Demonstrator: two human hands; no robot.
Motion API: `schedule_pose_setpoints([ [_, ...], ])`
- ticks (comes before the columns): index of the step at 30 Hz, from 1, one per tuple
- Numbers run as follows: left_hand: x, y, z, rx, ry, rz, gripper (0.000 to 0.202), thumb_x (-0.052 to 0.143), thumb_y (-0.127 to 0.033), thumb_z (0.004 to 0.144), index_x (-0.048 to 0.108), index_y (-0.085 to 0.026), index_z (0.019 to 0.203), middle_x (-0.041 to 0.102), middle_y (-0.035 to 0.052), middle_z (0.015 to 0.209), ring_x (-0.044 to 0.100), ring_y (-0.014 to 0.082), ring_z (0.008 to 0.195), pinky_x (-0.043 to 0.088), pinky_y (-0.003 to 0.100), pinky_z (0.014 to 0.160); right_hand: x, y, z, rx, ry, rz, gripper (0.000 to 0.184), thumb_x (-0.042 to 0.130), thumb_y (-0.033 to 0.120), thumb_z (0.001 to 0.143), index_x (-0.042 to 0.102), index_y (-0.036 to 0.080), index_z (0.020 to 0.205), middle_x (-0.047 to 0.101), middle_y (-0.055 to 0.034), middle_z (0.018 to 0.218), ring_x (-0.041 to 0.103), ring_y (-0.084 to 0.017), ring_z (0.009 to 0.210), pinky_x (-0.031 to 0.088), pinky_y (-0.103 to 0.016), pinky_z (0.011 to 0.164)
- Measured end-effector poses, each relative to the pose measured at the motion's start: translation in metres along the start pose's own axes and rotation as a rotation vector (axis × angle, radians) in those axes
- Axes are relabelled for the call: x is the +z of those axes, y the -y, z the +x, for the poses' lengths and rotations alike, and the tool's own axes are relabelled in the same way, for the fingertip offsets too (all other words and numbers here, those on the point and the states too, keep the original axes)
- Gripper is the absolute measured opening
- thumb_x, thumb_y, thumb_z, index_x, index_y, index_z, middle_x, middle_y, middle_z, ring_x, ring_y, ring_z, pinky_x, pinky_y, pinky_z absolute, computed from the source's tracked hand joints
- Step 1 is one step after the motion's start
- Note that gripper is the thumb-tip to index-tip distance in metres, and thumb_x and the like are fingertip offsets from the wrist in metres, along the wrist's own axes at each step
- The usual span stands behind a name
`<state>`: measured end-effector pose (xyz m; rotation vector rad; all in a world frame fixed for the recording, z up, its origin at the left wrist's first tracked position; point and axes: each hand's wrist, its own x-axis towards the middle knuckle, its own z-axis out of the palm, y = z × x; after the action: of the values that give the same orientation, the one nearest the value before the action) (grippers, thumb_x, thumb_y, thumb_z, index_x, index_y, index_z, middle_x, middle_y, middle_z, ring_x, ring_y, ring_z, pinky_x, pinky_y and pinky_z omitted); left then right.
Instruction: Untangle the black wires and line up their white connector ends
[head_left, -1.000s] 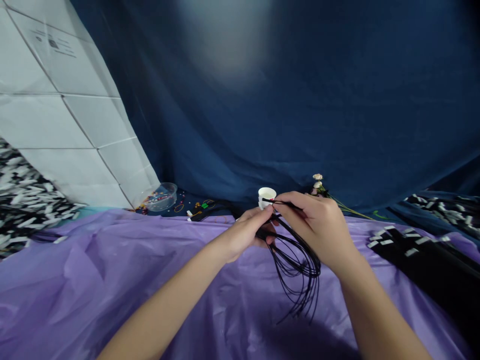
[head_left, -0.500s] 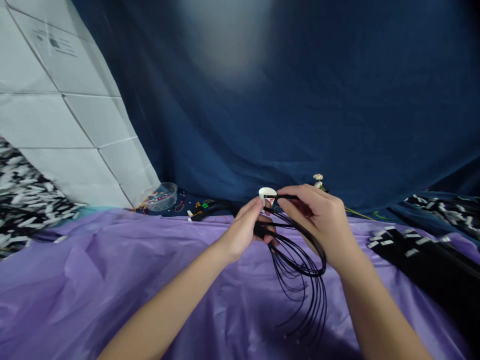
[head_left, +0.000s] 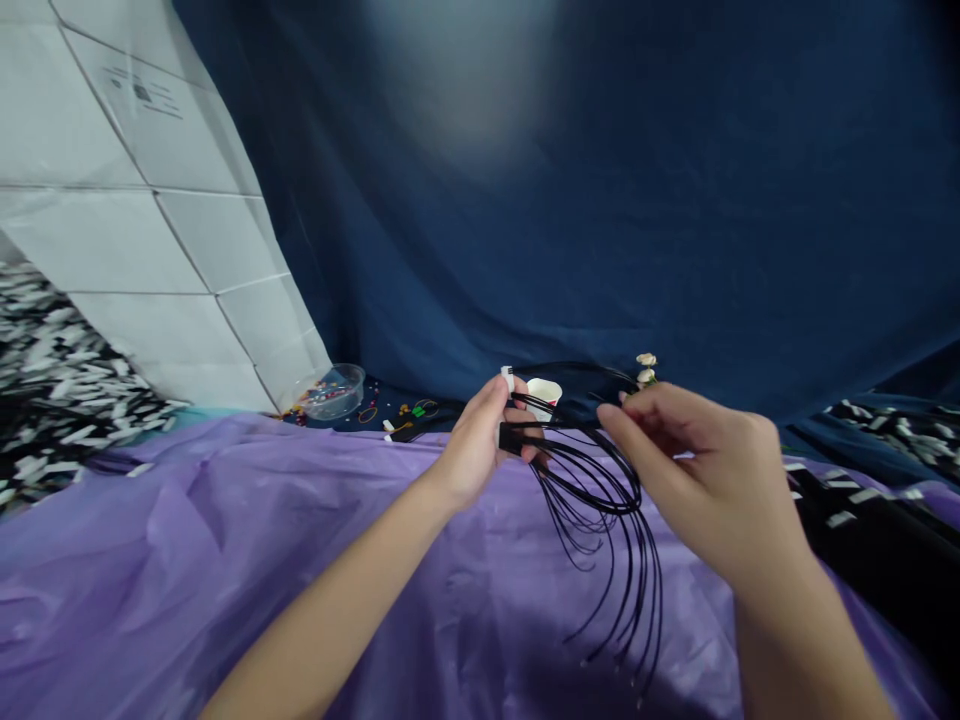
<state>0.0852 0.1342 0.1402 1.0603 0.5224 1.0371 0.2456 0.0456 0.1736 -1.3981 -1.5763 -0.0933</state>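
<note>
My left hand (head_left: 480,445) is closed around the end of a black wire harness (head_left: 592,490). A small white connector (head_left: 508,379) sticks up above its thumb, and a black sleeved part (head_left: 511,438) shows at the palm. From there the thin wires loop to the right, and their loose ends hang down over the purple cloth. My right hand (head_left: 690,450) is pinched at the right, where a strand arching over from the white connector meets its fingers. The exact grip point is partly hidden by those fingers.
Behind the wires stands a white paper cup (head_left: 543,392). A clear plastic bowl (head_left: 334,392) with beads lies at the back left, and cream flowers (head_left: 646,368) at the back. Black cables with white connectors (head_left: 862,520) lie right; more are heaped (head_left: 67,380) left. A purple cloth (head_left: 300,520) covers the table.
My right hand has moved right, away from my left hand, drawing out a strand. The white connector now shows above my left thumb, and the wire loops have spread.
</note>
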Motion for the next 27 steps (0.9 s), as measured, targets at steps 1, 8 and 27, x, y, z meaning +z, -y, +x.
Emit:
schedule_pose_setpoints([
  [1,-0.001,-0.001,0.0,0.011,-0.005,-0.002,0.035,0.056,-0.055,0.084,0.051,-0.021,0.088,0.046,-0.0042,0.061,0.051,0.0098,0.052,0.041,0.018,0.046,-0.002,0.0,0.0,0.023,0.081,0.022,0.021,0.062,0.035,0.086,0.063,0.02,0.071,0.059,0.0015,0.058,0.05,-0.009,0.05,0.037,-0.022,0.048],
  [8,-0.004,-0.003,-0.002,0.044,0.016,-0.015,0.035,0.054,-0.055,0.086,0.048,-0.02,0.089,0.054,-0.0028,0.059,0.054,0.0104,0.05,0.039,0.017,0.043,-0.004,-0.001,0.0,0.079,0.404,0.137,0.034,0.053,0.04,0.09,0.066,0.018,0.068,0.055,0.0006,0.057,0.044,-0.009,0.053,0.031,-0.021,0.046],
  [27,-0.001,0.006,0.0,0.228,0.031,0.055,0.033,0.044,-0.053,0.092,0.047,-0.02,0.087,0.053,-0.0027,0.052,0.049,0.0105,0.046,0.041,0.021,0.048,0.023,0.008,-0.005,0.197,0.591,0.481,0.031,0.051,0.04,0.092,0.049,0.017,0.072,0.041,0.0025,0.065,0.033,-0.009,0.06,0.029,-0.021,0.053],
])
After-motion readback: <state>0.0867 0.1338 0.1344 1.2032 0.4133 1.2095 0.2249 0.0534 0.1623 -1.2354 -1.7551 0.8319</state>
